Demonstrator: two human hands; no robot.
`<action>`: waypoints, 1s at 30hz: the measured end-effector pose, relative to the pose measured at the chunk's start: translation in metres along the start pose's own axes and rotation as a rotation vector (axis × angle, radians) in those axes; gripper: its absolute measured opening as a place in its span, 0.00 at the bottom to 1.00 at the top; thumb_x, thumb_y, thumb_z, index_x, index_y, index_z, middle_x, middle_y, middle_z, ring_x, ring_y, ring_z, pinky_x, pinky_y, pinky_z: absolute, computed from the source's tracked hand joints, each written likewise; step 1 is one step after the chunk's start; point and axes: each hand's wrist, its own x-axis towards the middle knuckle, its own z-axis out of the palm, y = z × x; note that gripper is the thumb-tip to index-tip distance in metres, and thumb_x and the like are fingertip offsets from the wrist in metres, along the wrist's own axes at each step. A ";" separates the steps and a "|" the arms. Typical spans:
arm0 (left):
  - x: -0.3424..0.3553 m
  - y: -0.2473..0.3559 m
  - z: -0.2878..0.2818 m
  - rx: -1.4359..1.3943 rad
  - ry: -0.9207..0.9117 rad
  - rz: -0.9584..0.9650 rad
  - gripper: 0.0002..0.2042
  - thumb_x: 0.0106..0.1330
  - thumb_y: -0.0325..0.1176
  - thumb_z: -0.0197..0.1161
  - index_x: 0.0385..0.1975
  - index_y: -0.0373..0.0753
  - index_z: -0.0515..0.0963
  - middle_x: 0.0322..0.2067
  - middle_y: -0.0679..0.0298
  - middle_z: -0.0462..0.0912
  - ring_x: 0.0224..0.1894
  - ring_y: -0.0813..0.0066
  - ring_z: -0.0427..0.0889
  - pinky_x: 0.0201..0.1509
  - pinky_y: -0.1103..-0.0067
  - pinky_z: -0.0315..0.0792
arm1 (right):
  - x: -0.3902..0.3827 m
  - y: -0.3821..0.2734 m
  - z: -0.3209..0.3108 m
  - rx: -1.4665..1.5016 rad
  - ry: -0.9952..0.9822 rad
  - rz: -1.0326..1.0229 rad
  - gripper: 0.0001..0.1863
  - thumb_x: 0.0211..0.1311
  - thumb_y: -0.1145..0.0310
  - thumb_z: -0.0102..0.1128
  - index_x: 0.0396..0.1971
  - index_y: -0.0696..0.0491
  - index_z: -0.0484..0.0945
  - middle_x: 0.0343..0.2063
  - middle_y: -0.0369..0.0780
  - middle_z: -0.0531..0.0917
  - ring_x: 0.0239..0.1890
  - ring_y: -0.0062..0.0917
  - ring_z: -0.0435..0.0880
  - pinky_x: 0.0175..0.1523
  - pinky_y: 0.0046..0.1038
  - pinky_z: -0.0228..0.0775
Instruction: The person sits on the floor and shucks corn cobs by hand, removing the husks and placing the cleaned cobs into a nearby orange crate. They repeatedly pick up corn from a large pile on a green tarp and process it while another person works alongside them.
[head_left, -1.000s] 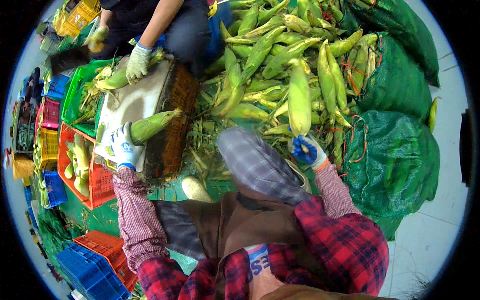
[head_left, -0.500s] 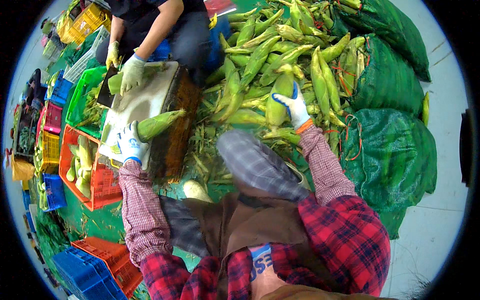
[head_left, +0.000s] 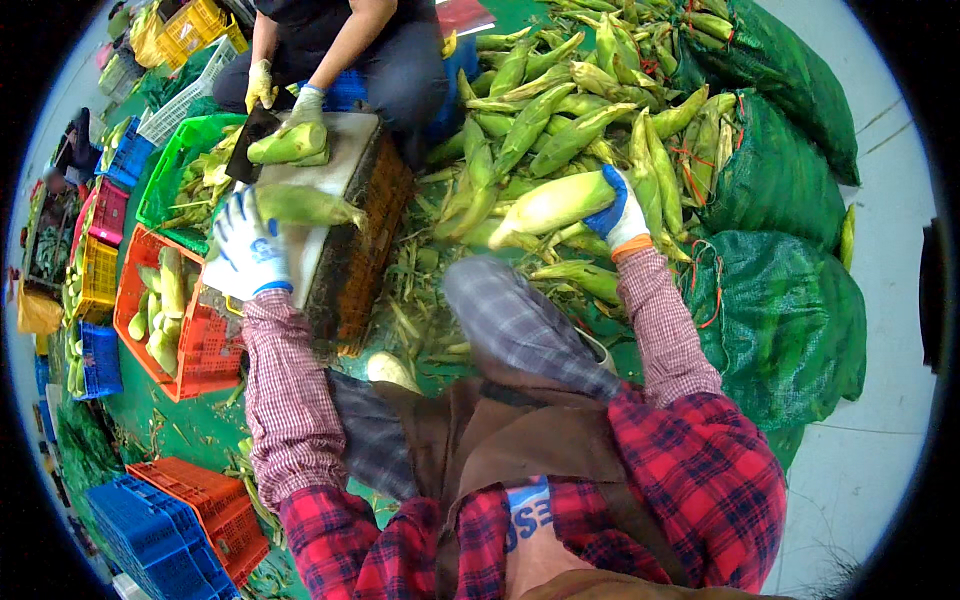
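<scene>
My left hand [head_left: 255, 245], in a white and blue work glove, is over the near part of a white cutting board [head_left: 350, 150]. Between its thumb and fingers sits the end of a green ear of corn [head_left: 310, 206], slightly blurred, its tip pointing right. In front of the corn pile, my right hand [head_left: 622, 212], gloved alike, grips the right end of a paler ear of corn in its husk [head_left: 555, 207]. Across the board, a co-worker's gloved hand [head_left: 305, 108] rests on trimmed ears [head_left: 287, 145]; the other glove [head_left: 261, 86] holds a dark broad-bladed knife [head_left: 250, 142].
Unhusked corn [head_left: 520, 130] lies heaped beyond my knee, beside stuffed green mesh sacks [head_left: 785, 320] on the right. Left of the board stand a green crate [head_left: 160, 190] with husk scraps and an orange crate [head_left: 205, 365] with trimmed ears. A blue crate [head_left: 150, 535] stands lower left.
My left hand and its ear moved farther over the board, toward the co-worker. My right hand has lifted an ear from the pile and turned it sideways. The co-worker's ear shifted on the board.
</scene>
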 end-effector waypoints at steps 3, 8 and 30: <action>0.005 0.049 -0.047 -0.437 0.151 0.281 0.36 0.53 0.43 0.74 0.63 0.43 0.69 0.62 0.53 0.72 0.66 0.53 0.69 0.73 0.58 0.57 | -0.036 0.027 0.044 0.011 -0.057 0.076 0.29 0.64 0.46 0.63 0.57 0.51 0.76 0.54 0.46 0.81 0.55 0.42 0.80 0.62 0.50 0.72; -0.021 0.140 -0.099 -0.603 0.052 0.742 0.42 0.48 0.50 0.76 0.66 0.45 0.68 0.65 0.53 0.68 0.69 0.48 0.63 0.75 0.52 0.52 | -0.057 0.081 0.081 0.007 -0.256 0.249 0.30 0.67 0.44 0.60 0.58 0.52 0.74 0.55 0.46 0.81 0.55 0.41 0.82 0.55 0.50 0.80; -0.029 0.098 -0.069 -1.014 -0.700 0.095 0.44 0.44 0.54 0.77 0.62 0.37 0.72 0.55 0.52 0.81 0.58 0.58 0.79 0.64 0.70 0.70 | -0.062 0.121 0.074 -0.477 -0.294 0.099 0.24 0.73 0.54 0.56 0.61 0.52 0.72 0.49 0.43 0.82 0.44 0.32 0.85 0.48 0.34 0.81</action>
